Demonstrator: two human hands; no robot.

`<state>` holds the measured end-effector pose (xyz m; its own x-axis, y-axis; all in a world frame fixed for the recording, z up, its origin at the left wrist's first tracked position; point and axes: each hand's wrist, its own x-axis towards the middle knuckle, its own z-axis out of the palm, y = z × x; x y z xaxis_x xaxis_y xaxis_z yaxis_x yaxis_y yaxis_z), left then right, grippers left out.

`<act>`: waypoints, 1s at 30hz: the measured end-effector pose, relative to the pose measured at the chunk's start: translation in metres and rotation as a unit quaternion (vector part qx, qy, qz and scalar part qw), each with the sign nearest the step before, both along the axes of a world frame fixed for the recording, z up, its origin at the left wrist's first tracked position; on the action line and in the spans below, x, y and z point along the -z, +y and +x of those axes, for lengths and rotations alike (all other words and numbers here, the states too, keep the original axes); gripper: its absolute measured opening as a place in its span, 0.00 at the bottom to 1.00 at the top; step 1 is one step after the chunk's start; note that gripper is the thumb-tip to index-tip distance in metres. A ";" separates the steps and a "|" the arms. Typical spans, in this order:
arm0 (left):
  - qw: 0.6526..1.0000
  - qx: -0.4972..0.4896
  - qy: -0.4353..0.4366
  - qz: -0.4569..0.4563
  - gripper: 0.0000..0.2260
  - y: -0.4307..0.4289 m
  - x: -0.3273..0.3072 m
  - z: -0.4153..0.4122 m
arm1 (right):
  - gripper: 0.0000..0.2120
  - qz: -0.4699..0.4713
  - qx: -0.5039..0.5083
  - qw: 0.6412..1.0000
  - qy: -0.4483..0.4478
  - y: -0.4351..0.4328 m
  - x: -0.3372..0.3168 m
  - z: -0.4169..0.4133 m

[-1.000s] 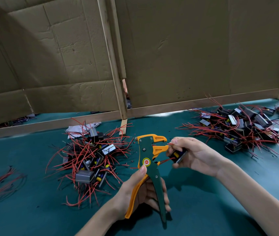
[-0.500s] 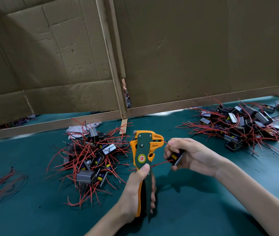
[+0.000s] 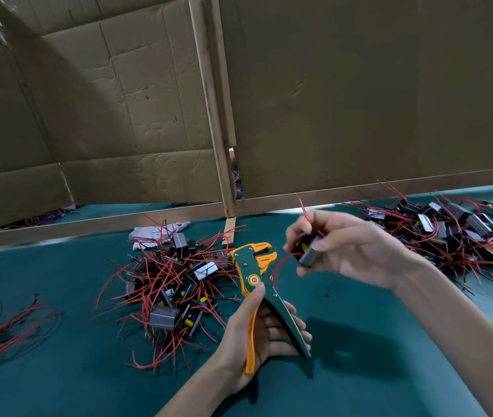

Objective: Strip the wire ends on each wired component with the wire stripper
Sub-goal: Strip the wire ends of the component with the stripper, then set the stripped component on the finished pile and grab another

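– Two hands were seen nearest; were both occupied?

– Both. The stripper [image 3: 264, 293] was gripped by the left hand [image 3: 257, 335]. The thumb was laid beside the round dial, the fingers were curled round the green handle, and the orange handle was lodged against the palm. The handles were spread apart and the head was tilted up and away.

– And the other?

– A component [image 3: 310, 254] was pinched in the right hand [image 3: 350, 251] and held in the air just right of the stripper's head. An upper wire [image 3: 304, 210], red, was stuck up above the fingers. A lower wire [image 3: 280, 261], also red, was looped down beside the head. Whether it was touching the jaws could not be told.

– What was laid on the bench?

– A green mat [image 3: 74, 380] was spread under everything. Left of the stripper a near pile [image 3: 176, 281] of components was heaped in tangled red wires, with a crumpled white scrap [image 3: 149, 233] at its far edge. A few loose parts [image 3: 13, 320] with red wires were laid at the far left, well apart. A far pile [image 3: 449, 233] was heaped farther back on the right, behind the right hand.

– And beyond that?

– The bench was closed off by cardboard panels [image 3: 359, 100]. An upright wooden post [image 3: 212, 115] was set between two of them.
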<state>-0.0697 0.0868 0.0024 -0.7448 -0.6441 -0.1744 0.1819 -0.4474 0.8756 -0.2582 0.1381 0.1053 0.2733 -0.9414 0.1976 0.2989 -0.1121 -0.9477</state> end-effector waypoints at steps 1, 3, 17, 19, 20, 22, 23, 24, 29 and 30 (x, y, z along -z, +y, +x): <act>1.000 -0.006 0.002 0.007 0.26 -0.001 0.000 0.000 | 0.10 -0.017 0.001 1.000 0.006 -0.003 -0.012 0.007; 0.999 -0.027 0.012 0.031 0.27 -0.003 0.001 -0.001 | 0.11 -0.050 -0.005 0.999 -0.014 -0.013 -0.032 0.024; 0.989 -0.081 0.076 0.100 0.13 -0.002 -0.006 0.005 | 0.23 -0.265 0.189 0.654 0.683 -0.133 0.036 0.156; 0.985 -0.094 0.073 0.122 0.14 -0.003 -0.003 0.004 | 0.29 -0.250 0.170 0.598 0.742 -0.134 0.051 0.156; 0.985 -0.093 0.070 0.125 0.14 -0.003 -0.002 0.004 | 0.31 -0.238 0.167 0.588 0.755 -0.134 0.054 0.157; 0.989 -0.081 0.071 0.103 0.15 -0.002 -0.001 0.004 | 0.32 -0.205 0.135 0.607 0.756 -0.136 0.050 0.157; 0.991 -0.071 0.074 0.081 0.15 -0.002 -0.002 0.004 | 0.32 -0.186 0.107 0.631 0.746 -0.136 0.044 0.156; 0.994 -0.063 0.073 0.059 0.16 -0.002 -0.003 0.003 | 0.33 -0.167 0.078 0.663 0.725 -0.135 0.037 0.154; 0.996 -0.058 0.046 0.046 0.15 -0.003 -0.003 0.000 | 0.34 -0.114 0.039 0.806 0.580 -0.123 0.018 0.142; 0.996 -0.061 0.041 0.040 0.18 -0.003 -0.002 0.000 | 0.35 -0.115 0.037 0.806 0.580 -0.120 0.019 0.141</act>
